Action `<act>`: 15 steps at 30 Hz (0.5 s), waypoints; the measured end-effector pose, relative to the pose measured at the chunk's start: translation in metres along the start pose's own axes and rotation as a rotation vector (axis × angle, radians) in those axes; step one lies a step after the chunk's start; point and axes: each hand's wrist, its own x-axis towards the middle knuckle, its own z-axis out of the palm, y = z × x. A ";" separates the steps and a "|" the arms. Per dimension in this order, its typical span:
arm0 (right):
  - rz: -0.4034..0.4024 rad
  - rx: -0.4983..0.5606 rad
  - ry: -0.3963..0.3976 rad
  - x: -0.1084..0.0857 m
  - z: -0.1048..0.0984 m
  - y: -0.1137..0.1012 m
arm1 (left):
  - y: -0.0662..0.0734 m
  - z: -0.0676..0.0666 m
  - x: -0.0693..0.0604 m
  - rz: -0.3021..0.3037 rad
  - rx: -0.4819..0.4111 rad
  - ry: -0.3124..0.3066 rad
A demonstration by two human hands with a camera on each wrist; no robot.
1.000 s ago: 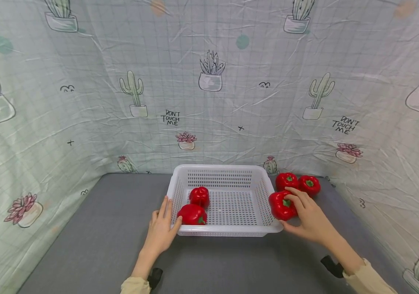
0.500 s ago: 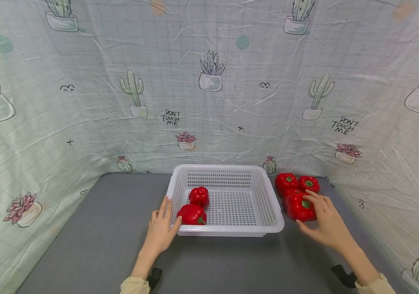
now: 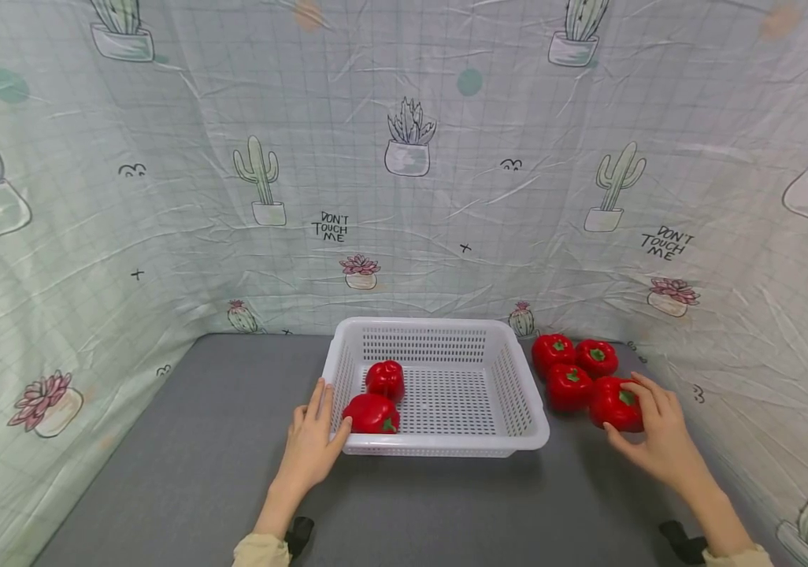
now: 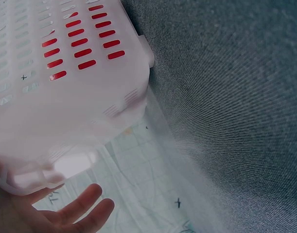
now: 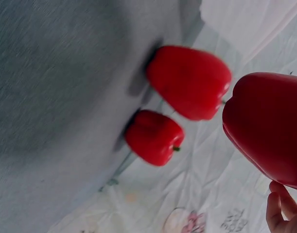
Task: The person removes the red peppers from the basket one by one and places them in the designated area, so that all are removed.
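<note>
My right hand [image 3: 659, 437] grips a red bell pepper [image 3: 613, 405] with a green stem. In the right wrist view this pepper [image 5: 270, 126] is up off the table, with fingertips [image 5: 279, 206] against it. My left hand [image 3: 310, 441] rests on the front left corner of a white perforated plastic basket [image 3: 446, 442]. Its fingers lie fairly straight along the left rim; in the left wrist view, fingers [image 4: 80, 206] extend past the rim. Inside the basket, a red bell pepper [image 3: 385, 379] stands behind another lying on its side [image 3: 370, 414].
Just right of the basket, more bell peppers stand on the grey table [image 3: 234, 465]: one at the back left [image 3: 551, 353], one at the back right [image 3: 597, 357] and one in front [image 3: 568, 387]. A printed curtain [image 3: 404, 276] encloses the table's back and sides.
My right hand has carried its bell pepper rightward, away from the basket's right wall, past the front standing pepper, which now shows fully. My left hand and the basket have stayed in place.
</note>
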 end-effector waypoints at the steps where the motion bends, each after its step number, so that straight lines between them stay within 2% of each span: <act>1: -0.004 -0.002 0.010 0.000 0.000 0.003 | 0.000 0.000 0.000 0.001 -0.001 0.001; 8: 0.004 -0.048 0.034 -0.006 0.004 0.024 | 0.000 0.000 0.000 0.004 -0.003 0.008; 15: 0.109 -0.107 -0.086 -0.010 0.005 0.032 | 0.001 0.000 0.000 -0.006 -0.014 -0.012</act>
